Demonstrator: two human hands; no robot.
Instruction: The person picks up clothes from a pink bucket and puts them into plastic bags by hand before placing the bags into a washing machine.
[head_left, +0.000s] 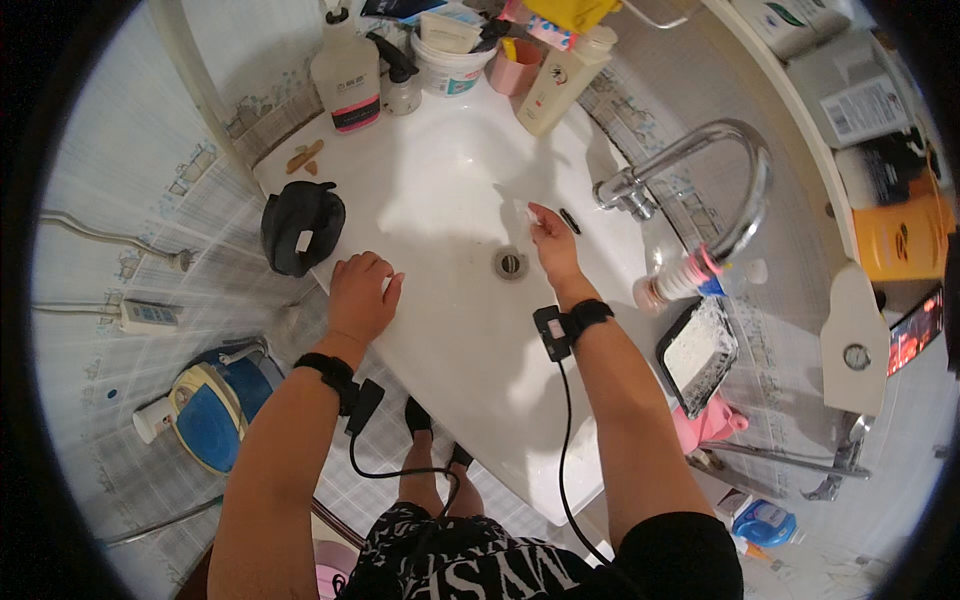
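My right hand (553, 244) is over the white sink basin (465, 337), just above the drain (511, 264). Its fingertips pinch a small whitish, partly see-through piece (525, 216), too blurred to name. Beside those fingers a small black elongated object (570, 221) lies on the basin. My left hand (366, 291) rests at the basin's left edge, fingers loosely bent and thumb apart, with nothing visible in it. Just beyond it sits a black soft bundle (304, 227) with a white tag. Both wrists wear black straps with small cabled devices.
A chrome faucet (697, 165) arches at the right. Along the back rim stand a pump bottle (346, 75), a small spray bottle (401, 91), a white tub (454, 67), a pink cup (516, 67) and a cream bottle (566, 82). A black tray (697, 356) holds something white.
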